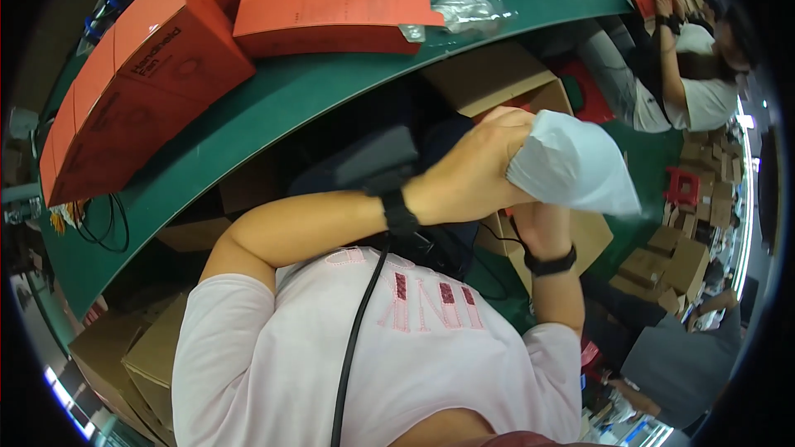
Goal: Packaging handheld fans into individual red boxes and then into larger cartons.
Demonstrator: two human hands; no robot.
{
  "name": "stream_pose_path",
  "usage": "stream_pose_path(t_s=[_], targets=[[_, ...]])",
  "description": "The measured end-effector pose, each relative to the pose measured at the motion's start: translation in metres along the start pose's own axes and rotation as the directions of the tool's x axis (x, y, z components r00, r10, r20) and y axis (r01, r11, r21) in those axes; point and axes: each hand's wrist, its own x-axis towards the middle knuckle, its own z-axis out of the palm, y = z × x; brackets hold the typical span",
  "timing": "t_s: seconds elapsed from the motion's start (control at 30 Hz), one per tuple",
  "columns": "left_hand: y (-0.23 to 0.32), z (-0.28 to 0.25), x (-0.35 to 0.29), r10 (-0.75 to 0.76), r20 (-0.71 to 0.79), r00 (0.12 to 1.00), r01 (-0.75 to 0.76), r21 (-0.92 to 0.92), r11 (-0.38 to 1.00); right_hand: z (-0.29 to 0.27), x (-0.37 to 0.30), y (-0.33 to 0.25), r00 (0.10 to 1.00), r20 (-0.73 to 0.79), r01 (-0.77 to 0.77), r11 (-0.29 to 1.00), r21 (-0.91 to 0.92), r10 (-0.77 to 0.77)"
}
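My left hand (480, 167) is closed around the gathered end of a thin white bag (575, 164), off the table's edge, over an open box. The bag's loose end spreads to the right; what is inside it, if anything, does not show. Close under the bag is my right hand (538, 228). Only its back and wrist show, and its fingers are hidden behind the bag and my left hand. Each wrist wears a black band.
Orange boxes (149, 83) stand in a row on the green table (273, 120). Clear plastic wrap (472, 4) lies by another orange box (331, 12). An open cardboard box (497, 74) sits below the edge. Another person (696, 74) works at far right; brown cartons (662, 269) are stacked behind.
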Motion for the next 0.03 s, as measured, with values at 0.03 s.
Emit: stream_pose_path(t_s=[0.03], targets=[[-0.0012, 0.0049, -0.0024, -0.097, -0.053, 0.994, 0.092, -0.086, 0.992, 0.0015, -0.0022, -0.0014, 0.978, 0.123, 0.191, 0.951, -0.243, -0.165]])
